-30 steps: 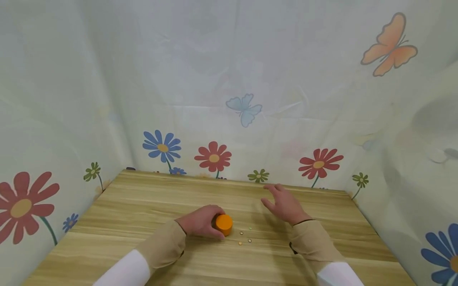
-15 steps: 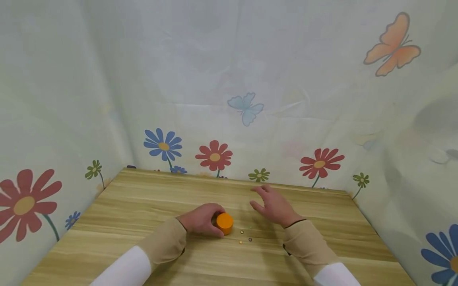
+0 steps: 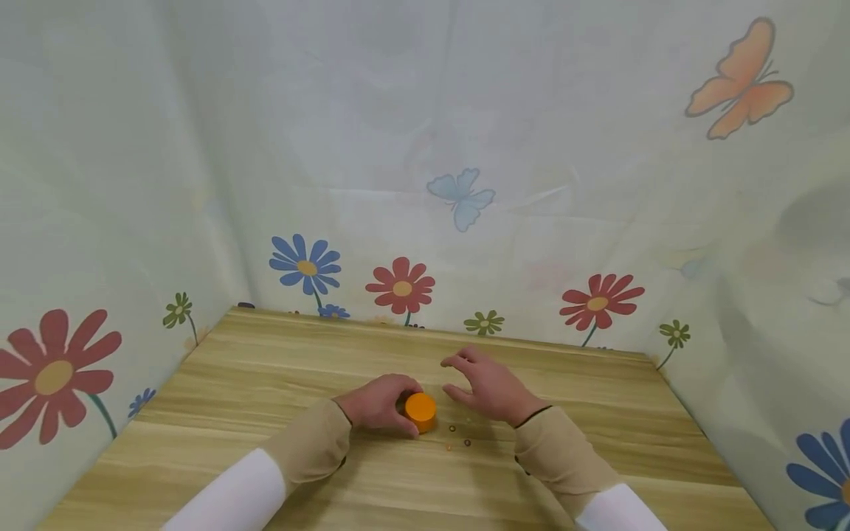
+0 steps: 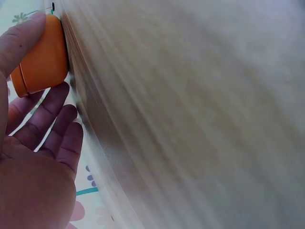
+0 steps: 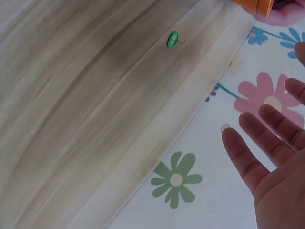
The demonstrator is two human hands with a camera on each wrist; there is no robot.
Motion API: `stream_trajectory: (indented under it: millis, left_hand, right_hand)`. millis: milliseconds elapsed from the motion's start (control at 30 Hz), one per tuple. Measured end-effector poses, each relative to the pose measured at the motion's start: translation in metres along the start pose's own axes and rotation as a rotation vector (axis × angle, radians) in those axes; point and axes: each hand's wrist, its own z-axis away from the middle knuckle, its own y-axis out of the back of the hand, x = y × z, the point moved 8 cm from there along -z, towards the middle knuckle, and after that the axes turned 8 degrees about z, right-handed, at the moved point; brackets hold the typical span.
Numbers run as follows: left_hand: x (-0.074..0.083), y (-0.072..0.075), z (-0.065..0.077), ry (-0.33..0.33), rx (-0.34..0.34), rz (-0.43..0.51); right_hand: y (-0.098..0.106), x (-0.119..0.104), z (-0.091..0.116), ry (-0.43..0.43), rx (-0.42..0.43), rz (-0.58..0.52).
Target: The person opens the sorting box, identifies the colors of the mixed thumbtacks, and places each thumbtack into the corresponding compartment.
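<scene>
An orange round lidded container stands on the wooden table. My left hand holds it from the left, thumb on the near side and fingers round the far side. In the left wrist view, the thumb presses one side of the container, and a seam runs near its top. To the right of it, my right hand hovers with fingers spread and nothing in them. Several small rings lie right of the container, among them a dark ring; the right wrist view shows a green ring on the wood.
The wooden tabletop reaches back to a pale curtain printed with flowers and butterflies. The same curtain closes in both sides. A small dark object sits at the table's far left corner.
My right hand has moved left, closer to the orange container, with its fingers still apart. The left hand keeps its hold on the container. The head view has shifted slightly.
</scene>
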Motion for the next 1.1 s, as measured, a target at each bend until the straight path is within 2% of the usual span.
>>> stream_trajectory:
  millis: [167, 500, 667, 833, 1100]
  left_hand:
    - [0.002, 0.001, -0.002, -0.031, 0.006, -0.011]
    - [0.0, 0.002, -0.005, 0.022, -0.025, -0.014]
    - [0.0, 0.001, -0.005, 0.031, -0.033, 0.006]
    - [-0.003, 0.0, -0.005, 0.038, -0.03, 0.025]
    - [0.002, 0.001, -0.004, -0.008, -0.035, 0.037]
  right_hand:
    - [0.002, -0.014, -0.003, 0.07, -0.019, -0.041]
    - [-0.001, -0.03, -0.009, 0.158, -0.05, -0.111]
    - [-0.003, -0.036, -0.009, 0.194, -0.067, -0.157]
    - [-0.006, -0.042, -0.01, 0.206, -0.094, -0.153]
    - [-0.009, -0.051, -0.012, 0.247, -0.123, -0.144]
